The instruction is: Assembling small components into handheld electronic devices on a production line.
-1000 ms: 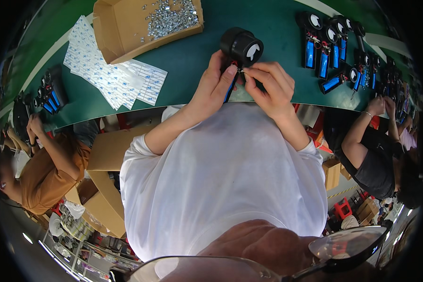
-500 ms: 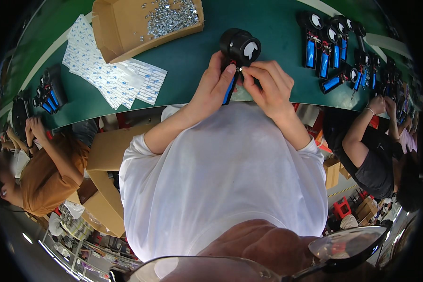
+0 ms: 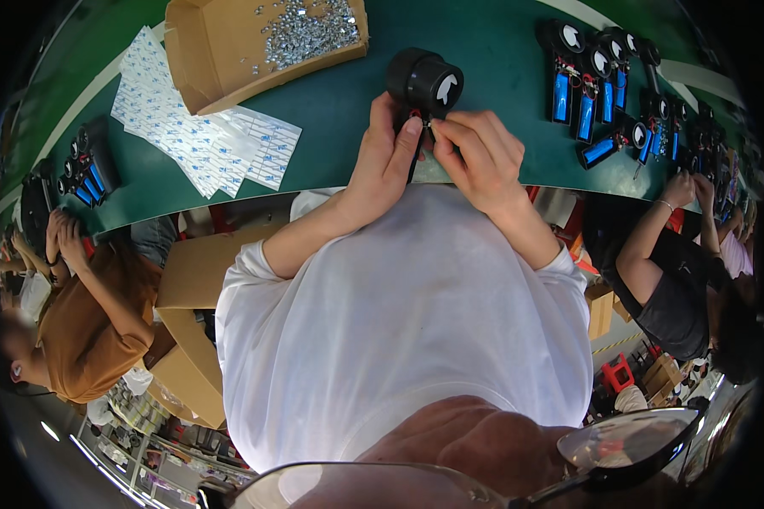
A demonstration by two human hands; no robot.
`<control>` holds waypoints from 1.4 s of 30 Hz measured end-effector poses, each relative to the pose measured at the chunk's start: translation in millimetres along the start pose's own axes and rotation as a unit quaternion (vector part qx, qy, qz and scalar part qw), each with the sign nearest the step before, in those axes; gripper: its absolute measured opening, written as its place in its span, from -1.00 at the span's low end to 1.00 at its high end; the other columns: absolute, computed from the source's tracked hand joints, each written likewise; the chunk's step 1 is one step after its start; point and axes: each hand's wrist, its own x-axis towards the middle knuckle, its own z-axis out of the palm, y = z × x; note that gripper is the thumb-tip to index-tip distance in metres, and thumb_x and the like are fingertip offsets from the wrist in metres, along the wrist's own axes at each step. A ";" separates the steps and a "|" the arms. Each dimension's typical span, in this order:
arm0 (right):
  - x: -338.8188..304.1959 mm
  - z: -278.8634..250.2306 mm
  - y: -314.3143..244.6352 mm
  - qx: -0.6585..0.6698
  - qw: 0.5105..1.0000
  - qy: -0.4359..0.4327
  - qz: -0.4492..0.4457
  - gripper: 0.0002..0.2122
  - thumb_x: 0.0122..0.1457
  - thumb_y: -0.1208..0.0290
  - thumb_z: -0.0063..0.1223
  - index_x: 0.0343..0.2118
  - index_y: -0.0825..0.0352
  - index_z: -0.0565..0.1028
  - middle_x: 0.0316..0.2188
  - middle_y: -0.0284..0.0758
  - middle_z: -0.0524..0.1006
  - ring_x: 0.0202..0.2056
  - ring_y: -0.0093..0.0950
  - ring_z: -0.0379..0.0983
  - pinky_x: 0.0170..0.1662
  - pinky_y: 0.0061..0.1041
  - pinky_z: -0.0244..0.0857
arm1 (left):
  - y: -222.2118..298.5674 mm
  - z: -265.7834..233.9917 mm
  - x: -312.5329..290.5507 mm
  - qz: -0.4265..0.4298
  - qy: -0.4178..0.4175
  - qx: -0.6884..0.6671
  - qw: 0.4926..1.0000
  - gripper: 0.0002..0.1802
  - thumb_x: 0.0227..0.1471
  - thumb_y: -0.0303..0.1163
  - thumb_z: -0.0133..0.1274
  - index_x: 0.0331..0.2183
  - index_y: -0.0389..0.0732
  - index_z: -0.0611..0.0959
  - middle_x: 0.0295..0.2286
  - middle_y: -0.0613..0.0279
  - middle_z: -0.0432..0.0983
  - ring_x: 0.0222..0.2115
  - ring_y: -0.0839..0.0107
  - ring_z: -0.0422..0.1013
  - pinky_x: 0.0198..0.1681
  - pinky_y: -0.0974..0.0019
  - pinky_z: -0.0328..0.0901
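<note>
My left hand [image 3: 384,159] is closed around the handle of a black handheld device [image 3: 418,81]. Its thick round head points up and away from me, with a white patch on the end face. Red wire shows at the neck, just below the head. The fingertips of my right hand [image 3: 482,159] are pinched together at that neck, on something small and shiny that I cannot make out. Seen nearly edge-on, the handle is a thin dark strip, mostly hidden by my left fingers.
A cardboard tray [image 3: 216,64] of small metal parts lies far left, over white printed sheets [image 3: 187,136]. Similar devices with blue batteries [image 3: 587,114] lie at the right, more [image 3: 89,174] at the left. Co-workers sit on both sides of the green table [image 3: 339,110].
Both my hands and the device have shifted slightly left. The handle has turned, so its blue battery no longer shows. The co-worker at the left has moved a little.
</note>
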 end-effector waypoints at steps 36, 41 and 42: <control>-2.6 -0.3 11.4 0.020 0.996 -0.060 -0.068 -0.78 -0.16 0.67 0.24 -0.37 0.42 0.55 -0.47 -0.31 0.53 -0.54 -0.45 0.50 -0.55 -0.55 0.35 | -6.8 -4.4 -4.1 0.019 0.008 0.138 0.990 -0.64 0.30 -0.43 -0.25 0.08 -0.34 0.19 -0.29 0.20 0.40 -0.40 0.53 0.36 -0.39 0.43 0.32; -7.0 0.6 9.3 0.061 0.995 -0.073 0.003 -0.82 -0.10 0.68 0.22 -0.37 0.40 0.55 -0.48 -0.29 0.55 -0.54 -0.45 0.51 -0.51 -0.57 0.37 | -5.3 -4.3 -3.4 0.036 0.017 0.159 0.987 -0.64 0.32 -0.39 -0.25 0.08 -0.33 0.22 -0.29 0.20 0.41 -0.40 0.53 0.37 -0.37 0.41 0.33; -6.6 -0.2 7.4 0.061 0.996 -0.073 0.002 -0.82 -0.10 0.68 0.22 -0.37 0.40 0.55 -0.48 -0.29 0.55 -0.54 -0.45 0.51 -0.51 -0.57 0.37 | -1.2 -3.5 -3.4 -0.036 0.001 0.042 0.998 -0.63 0.33 -0.33 -0.24 0.07 -0.33 0.24 -0.29 0.18 0.41 -0.40 0.52 0.37 -0.36 0.39 0.34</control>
